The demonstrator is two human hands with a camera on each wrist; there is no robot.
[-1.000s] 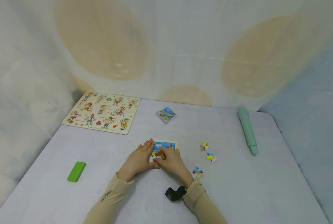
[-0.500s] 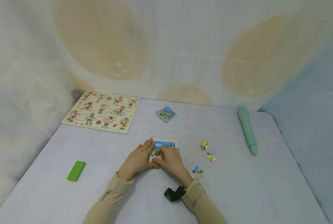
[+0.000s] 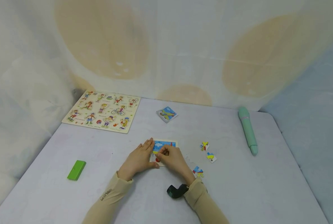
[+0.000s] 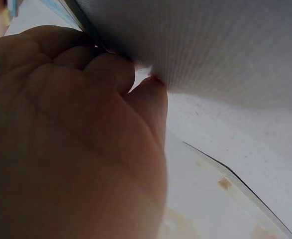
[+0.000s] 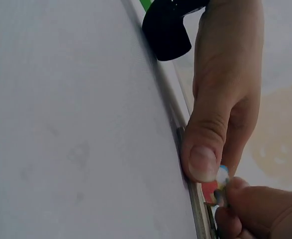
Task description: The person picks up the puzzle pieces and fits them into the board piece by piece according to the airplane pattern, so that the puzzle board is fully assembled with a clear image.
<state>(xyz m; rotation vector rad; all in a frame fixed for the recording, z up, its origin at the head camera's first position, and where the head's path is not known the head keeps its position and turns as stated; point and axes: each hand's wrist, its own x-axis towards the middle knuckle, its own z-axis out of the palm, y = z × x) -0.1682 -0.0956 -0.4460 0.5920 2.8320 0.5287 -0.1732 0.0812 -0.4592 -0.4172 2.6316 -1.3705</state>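
The right hand (image 3: 174,158) pinches a small piece (image 5: 220,196), partly hidden, between thumb and fingers over the puzzle board (image 3: 162,143). The left hand (image 3: 138,158) lies with straight fingers against the board's left edge, its thumb at the near edge. Just right of the board, three loose puzzle pieces (image 3: 211,157) lie on the worktop (image 3: 267,186). Farther out are a green block (image 3: 77,170), a small square picture (image 3: 167,114), a large picture board (image 3: 102,112) and a pale green stick (image 3: 248,130).
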